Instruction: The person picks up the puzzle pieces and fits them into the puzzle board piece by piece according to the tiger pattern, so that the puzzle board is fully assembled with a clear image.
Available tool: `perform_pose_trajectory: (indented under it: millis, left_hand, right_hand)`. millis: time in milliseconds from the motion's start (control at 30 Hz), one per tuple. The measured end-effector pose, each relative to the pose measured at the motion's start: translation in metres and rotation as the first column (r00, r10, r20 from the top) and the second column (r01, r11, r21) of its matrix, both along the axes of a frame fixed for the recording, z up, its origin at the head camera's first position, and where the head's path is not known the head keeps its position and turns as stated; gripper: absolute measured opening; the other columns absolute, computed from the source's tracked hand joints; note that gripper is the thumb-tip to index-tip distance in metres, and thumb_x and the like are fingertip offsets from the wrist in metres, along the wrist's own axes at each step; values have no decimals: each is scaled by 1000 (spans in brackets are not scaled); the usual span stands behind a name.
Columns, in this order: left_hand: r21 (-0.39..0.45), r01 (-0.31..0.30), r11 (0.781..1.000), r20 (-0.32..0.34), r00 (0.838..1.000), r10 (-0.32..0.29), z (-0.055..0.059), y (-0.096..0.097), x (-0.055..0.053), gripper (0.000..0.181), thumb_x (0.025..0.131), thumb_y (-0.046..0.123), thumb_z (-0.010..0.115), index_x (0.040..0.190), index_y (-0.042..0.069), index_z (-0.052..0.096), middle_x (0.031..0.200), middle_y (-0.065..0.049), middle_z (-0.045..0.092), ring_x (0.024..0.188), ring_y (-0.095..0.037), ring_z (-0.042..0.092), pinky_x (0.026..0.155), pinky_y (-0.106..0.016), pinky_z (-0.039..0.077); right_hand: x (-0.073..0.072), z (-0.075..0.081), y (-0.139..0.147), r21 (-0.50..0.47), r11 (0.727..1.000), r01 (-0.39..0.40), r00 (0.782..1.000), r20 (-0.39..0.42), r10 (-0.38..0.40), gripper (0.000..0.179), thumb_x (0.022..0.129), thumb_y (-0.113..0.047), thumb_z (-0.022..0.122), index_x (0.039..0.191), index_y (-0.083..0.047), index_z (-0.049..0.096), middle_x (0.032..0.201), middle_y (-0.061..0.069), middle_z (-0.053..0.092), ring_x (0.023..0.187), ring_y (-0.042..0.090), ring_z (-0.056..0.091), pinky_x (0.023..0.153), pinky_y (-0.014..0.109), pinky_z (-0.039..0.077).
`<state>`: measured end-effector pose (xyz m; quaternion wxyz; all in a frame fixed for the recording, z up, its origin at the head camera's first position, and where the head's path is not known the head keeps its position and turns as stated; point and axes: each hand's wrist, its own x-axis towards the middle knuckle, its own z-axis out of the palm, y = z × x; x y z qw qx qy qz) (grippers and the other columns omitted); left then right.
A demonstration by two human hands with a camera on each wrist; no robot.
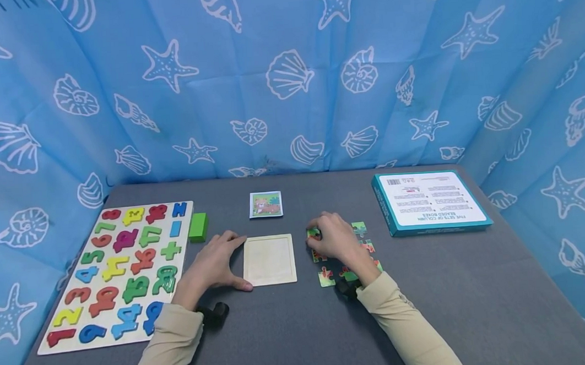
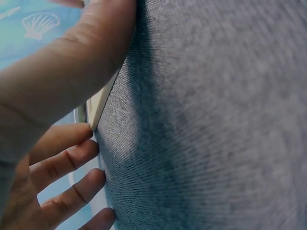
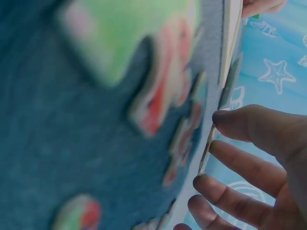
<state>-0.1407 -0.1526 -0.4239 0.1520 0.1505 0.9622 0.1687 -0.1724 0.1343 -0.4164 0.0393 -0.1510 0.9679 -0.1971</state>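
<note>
A square pale wooden puzzle tray (image 1: 269, 260) lies flat on the table, its recess showing bare wood. My left hand (image 1: 219, 261) rests at its left side, thumb near the lower corner and index finger touching the upper one; the left wrist view shows the fingers (image 2: 72, 194) spread on the cloth. To the right, my right hand (image 1: 332, 238) pinches a green-and-red jigsaw piece (image 1: 313, 233) by its edges, thumb and fingertips around it, low at the table. Several more pieces (image 1: 326, 276) lie under and around this hand, some partly hidden by it.
A small picture card (image 1: 266, 205) lies behind the tray. A number board (image 1: 96, 270) fills the left side, with a green block (image 1: 198, 227) beside it. At the back right sits a teal-edged box (image 1: 432, 202). A blue shell-print curtain (image 1: 287, 78) stands behind the table.
</note>
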Motion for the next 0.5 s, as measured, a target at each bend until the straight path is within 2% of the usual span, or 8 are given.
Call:
perform_pose_trajectory:
  millis: [133,300,500]
  left_hand:
    - [-2,-3,1000,-5,1000,3,-1,0,0,109,64,56,93,152,9,48,148,-17,52,128,-36,51,105,-59,46]
    - [-6,-9,1000,3,1000,9,-1,1,-1,109,64,57,93,152,10,49,148,-16,52,128,-35,51,106,-59,46]
    - [-2,-16,1000,3,1000,16,-2,0,-2,110,63,59,93,152,11,49,148,-16,51,129,-36,50,106,-61,46]
  right_hand:
    - [2,4,-5,-20,1000,-13,1000,-22,12,23,89,-22,76,107,-9,80,105,10,71,91,25,59,74,40,51]
    - [6,10,-14,-42,999,-33,999,-29,32,22,89,-22,76,107,-10,80,101,10,69,86,22,55,66,34,42]
    - [8,10,-27,-74,994,-83,996,-47,79,21,89,-18,76,106,-8,80,97,11,68,78,21,49,64,32,37]
